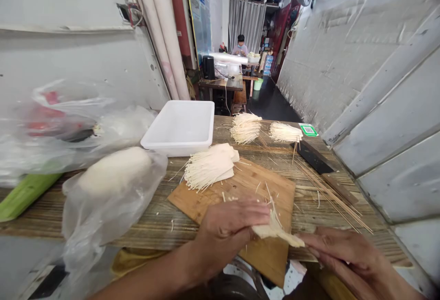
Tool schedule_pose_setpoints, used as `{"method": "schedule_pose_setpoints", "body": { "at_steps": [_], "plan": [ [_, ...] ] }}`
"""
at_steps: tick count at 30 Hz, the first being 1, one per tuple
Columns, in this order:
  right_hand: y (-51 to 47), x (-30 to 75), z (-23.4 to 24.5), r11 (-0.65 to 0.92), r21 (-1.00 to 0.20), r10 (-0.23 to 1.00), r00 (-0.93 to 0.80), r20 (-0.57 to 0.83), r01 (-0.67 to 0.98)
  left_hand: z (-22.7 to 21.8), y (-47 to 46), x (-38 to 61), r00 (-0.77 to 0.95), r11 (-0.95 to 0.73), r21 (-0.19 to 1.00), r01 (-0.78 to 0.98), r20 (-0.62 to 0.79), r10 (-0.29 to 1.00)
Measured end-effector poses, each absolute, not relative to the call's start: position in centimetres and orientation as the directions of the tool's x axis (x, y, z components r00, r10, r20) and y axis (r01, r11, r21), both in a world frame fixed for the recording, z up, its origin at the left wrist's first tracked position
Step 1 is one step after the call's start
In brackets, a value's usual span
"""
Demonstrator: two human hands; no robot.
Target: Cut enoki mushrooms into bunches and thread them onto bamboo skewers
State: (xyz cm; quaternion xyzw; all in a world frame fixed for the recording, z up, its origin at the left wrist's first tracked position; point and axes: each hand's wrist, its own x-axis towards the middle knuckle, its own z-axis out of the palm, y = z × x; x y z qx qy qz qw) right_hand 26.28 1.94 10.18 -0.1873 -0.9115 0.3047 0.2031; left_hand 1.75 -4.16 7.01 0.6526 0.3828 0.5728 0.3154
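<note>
Over the cutting board [261,178], my left hand [228,224] is closed on one side of a thin bunch of enoki mushrooms [275,231]. My right hand [347,256] pinches the narrow end of the same bunch, so it stretches between both hands. Behind them, sliced enoki pieces [209,167] lie in a pile on the board's far left corner. Loose strands are scattered over the wood. Farther back on the table stand two more heaps of enoki, a larger heap [245,128] and a smaller heap [285,131].
A white plastic tub [178,125] stands at the back left. Plastic bags [113,176] and a green vegetable [29,194] crowd the left. On the right lie a cleaver [314,158] and wooden skewers [330,194]. A person [239,47] sits far behind.
</note>
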Motion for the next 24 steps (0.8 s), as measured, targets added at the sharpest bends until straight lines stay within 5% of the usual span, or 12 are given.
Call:
{"method": "schedule_pose_setpoints", "body": {
  "at_steps": [5, 10, 14, 18, 21, 24],
  "plan": [
    [3.4, 26.5, 8.6, 0.728, -0.636, 0.568, -0.744, 0.352, 0.255, 7.0, 0.1, 0.7, 0.163, -0.709, 0.704, 0.050, 0.694, 0.701],
    [4.8, 28.0, 8.3, 0.847, -0.419, 0.506, -0.737, 0.449, 0.326, 8.0, 2.8, -0.2, 0.401, -0.811, 0.471, 0.346, 0.708, 0.582],
    [4.6, 27.6, 4.5, 0.879, -0.270, 0.474, -0.783, 0.402, 0.394, 3.8, 3.2, -1.0, 0.412, -0.826, 0.309, 0.471, 0.751, 0.516],
    [2.4, 25.9, -0.6, 0.872, -0.187, 0.490, -0.810, 0.322, 0.453, -1.0, 0.7, -2.0, 0.430, -0.681, 0.276, 0.679, 0.602, 0.673],
    [0.6, 25.1, -2.5, 0.851, -0.131, 0.522, -0.788, 0.325, 0.509, -2.1, -3.1, -2.5, 0.245, -0.416, 0.296, 0.860, 0.476, 0.845],
    [-0.3, 24.9, -2.7, 0.803, -0.100, 0.590, -0.761, 0.271, 0.587, -2.2, -6.4, -1.9, 0.052, -0.290, 0.398, 0.871, 0.511, 0.858]
  ]
}}
